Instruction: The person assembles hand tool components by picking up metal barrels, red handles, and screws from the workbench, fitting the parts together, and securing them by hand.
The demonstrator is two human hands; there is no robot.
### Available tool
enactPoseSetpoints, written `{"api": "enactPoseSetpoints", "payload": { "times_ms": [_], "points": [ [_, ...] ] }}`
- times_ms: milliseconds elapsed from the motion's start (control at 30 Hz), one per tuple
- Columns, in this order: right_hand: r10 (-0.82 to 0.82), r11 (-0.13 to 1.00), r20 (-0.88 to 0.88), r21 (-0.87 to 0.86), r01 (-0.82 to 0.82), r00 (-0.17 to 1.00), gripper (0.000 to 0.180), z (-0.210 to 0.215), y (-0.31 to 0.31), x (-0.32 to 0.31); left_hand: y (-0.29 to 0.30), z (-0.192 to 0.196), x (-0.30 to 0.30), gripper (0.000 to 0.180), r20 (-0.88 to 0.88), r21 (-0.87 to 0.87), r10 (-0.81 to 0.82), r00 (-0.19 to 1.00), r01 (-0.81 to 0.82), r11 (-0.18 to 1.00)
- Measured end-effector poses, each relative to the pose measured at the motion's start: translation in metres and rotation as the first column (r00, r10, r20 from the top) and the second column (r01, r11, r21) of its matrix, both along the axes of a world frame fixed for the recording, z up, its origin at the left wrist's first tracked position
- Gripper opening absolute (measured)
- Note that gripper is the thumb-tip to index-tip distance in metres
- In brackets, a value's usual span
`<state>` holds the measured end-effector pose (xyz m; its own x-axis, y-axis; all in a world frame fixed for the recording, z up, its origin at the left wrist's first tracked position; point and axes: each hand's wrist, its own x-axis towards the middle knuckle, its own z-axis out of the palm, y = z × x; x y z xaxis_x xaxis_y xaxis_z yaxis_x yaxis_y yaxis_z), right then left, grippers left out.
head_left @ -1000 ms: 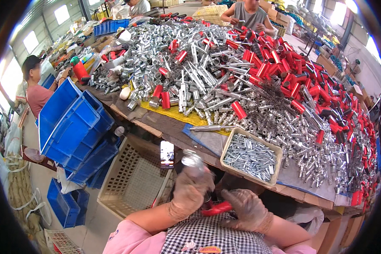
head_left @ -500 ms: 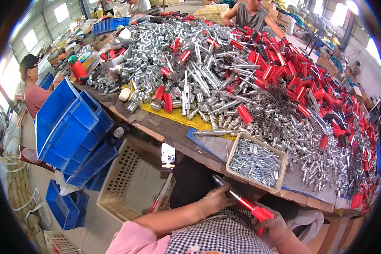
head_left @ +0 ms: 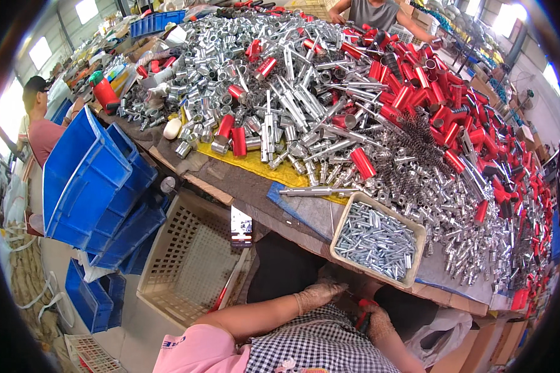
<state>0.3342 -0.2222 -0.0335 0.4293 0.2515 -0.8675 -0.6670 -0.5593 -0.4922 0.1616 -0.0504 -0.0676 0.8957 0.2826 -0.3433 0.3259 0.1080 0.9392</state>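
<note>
Low, just off the near edge of the table (head_left: 269,214), over a checked apron (head_left: 305,342): left hand (head_left: 323,296) and right hand (head_left: 380,321), close to each other. Right fingers wrapped round a red-handled piece (head_left: 366,303), clamped on it. Left grip not readable: fingertips pointing toward the same piece, contact lost in shadow.

Just changed: half a second ago, bright shaft in plain sight, slanting across the left hand; now hidden from view, right hand drawn in closer to the left. Reading for the work: one piece being handled off the table, at the lap; fit of its metal end not checkable from here.

On the table, at the near edge, just beyond the hands: cream tray (head_left: 370,271) full of slim metal pins (head_left: 379,239). Left of the tray, along the same edge: metal rod (head_left: 317,191). Farther in: loose red sleeve (head_left: 363,163), dark springs (head_left: 420,142). Toward the right edge: red handles (head_left: 417,84), heaped.

Below the near edge, left of the hands: perforated crate (head_left: 168,255), phone (head_left: 241,226) at its upper right corner. At the table's far edge: co-worker (head_left: 374,13), one arm out toward the red heap.
</note>
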Motion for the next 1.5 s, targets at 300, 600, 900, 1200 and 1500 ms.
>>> {"api": "enactPoseSetpoints", "payload": {
  "times_ms": [300,600,900,1200,1500],
  "points": [
    [-0.073,0.991,-0.161,0.101,0.090,0.984,0.026,-0.013,0.008,-0.003,0.026,0.083,-0.117,0.046,0.320,0.872,0.559,0.765,-0.469,0.144],
    [-0.118,0.979,-0.186,0.141,0.145,0.976,0.025,-0.042,0.007,-0.007,0.069,-0.033,-0.181,0.063,-0.085,0.988,0.829,0.553,-0.063,0.143],
    [-0.110,0.981,-0.144,0.145,0.131,0.983,0.026,-0.020,0.018,-0.014,0.069,-0.055,-0.191,0.059,-0.098,0.995,0.804,0.586,0.054,0.082],
    [-0.109,0.974,-0.135,0.183,0.133,0.985,0.029,-0.010,0.017,-0.015,0.062,-0.036,-0.194,0.048,-0.019,0.989,0.803,0.596,-0.106,0.102],
    [-0.172,0.955,-0.187,0.209,0.210,0.967,0.030,0.012,0.028,-0.018,0.027,0.113,-0.083,0.015,0.239,0.554,0.583,0.776,-0.603,0.575]
  ]
}}
